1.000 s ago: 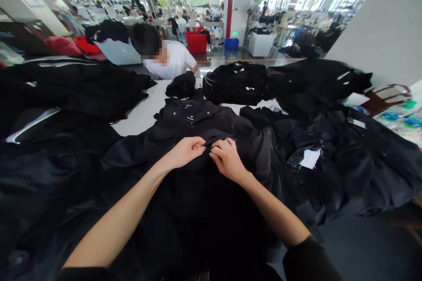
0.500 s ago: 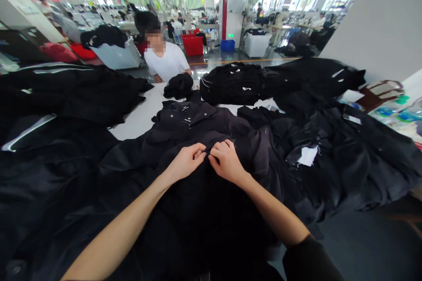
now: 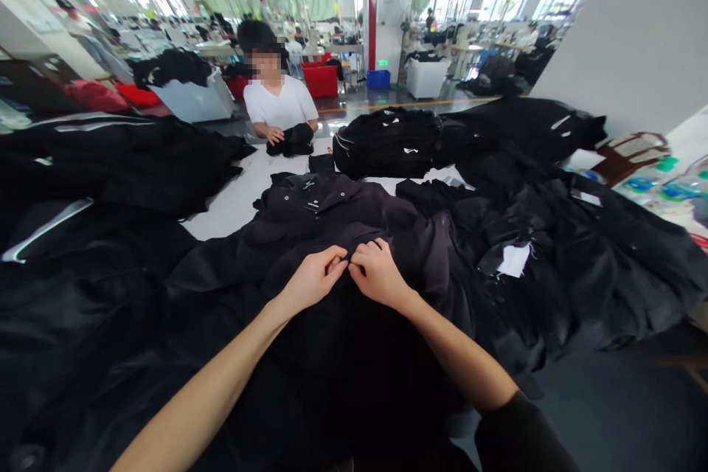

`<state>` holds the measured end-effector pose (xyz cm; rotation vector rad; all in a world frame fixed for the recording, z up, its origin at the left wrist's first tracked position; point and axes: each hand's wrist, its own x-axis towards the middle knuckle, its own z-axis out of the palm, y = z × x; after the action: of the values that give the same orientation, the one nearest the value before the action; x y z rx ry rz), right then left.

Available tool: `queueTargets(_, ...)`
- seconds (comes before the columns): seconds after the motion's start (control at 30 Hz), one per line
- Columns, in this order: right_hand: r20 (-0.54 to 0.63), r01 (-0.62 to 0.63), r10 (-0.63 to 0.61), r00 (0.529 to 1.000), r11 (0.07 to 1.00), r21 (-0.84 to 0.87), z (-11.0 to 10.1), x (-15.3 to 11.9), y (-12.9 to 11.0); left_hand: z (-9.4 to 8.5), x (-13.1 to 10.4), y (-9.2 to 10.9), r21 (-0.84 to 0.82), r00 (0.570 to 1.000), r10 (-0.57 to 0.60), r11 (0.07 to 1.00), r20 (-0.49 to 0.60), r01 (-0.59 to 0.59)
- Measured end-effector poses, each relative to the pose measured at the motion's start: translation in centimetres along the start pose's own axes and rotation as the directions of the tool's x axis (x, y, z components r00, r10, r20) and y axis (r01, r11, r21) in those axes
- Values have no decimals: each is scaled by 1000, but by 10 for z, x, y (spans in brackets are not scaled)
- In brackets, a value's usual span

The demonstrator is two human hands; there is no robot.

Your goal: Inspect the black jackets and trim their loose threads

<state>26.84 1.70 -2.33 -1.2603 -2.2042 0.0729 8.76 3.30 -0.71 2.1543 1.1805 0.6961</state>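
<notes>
A black jacket [image 3: 381, 210] is spread out in front of me, its collar with small labels and snaps pointing away. My left hand [image 3: 316, 276] pinches the black cloth at the middle of the jacket front. Close beside it, my right hand [image 3: 379, 271] grips the same stretch of cloth, with the fingertips of both hands almost touching. The bit of cloth between the fingers is too dark and small to make out in detail.
Black garments lie piled at the left [image 3: 110, 162], at the back [image 3: 387, 140] and at the right [image 3: 553, 258]. Across the white table [image 3: 221, 206], a person in a white shirt [image 3: 282, 102] handles a black bundle [image 3: 296, 140]. Bottles [image 3: 653, 175] stand at the far right.
Across the table, the person has straightened a little, and a hand now shows on the black bundle, which has shifted slightly. My hands have barely moved and still pinch the cloth.
</notes>
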Motion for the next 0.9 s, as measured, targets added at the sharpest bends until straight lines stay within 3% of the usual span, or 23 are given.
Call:
queueTargets(0.2, 7, -5, 5, 1000, 1000, -3, 3, -3, 1, -3, 0, -3, 25, 996, 35, 999, 87, -37)
queueTargets(0.4, -24, -13, 13, 1000, 1000, 24, 6, -5, 4, 2, 1, -8, 227, 993, 86, 968, 86, -103)
queueTargets(0.57, -135, 12, 5, 991, 992, 126, 5, -4, 5, 5, 0, -11, 323, 994, 98, 941, 42, -107)
queueTargets(0.77, -81, 12, 8, 997, 970, 241, 11, 2, 9, 5, 3, -7, 408, 993, 117, 905, 26, -117)
queueTargets(0.9, -33, 21, -12, 999, 961, 275, 15, 7, 11, 6, 6, -10, 572, 994, 100, 813, 50, -110)
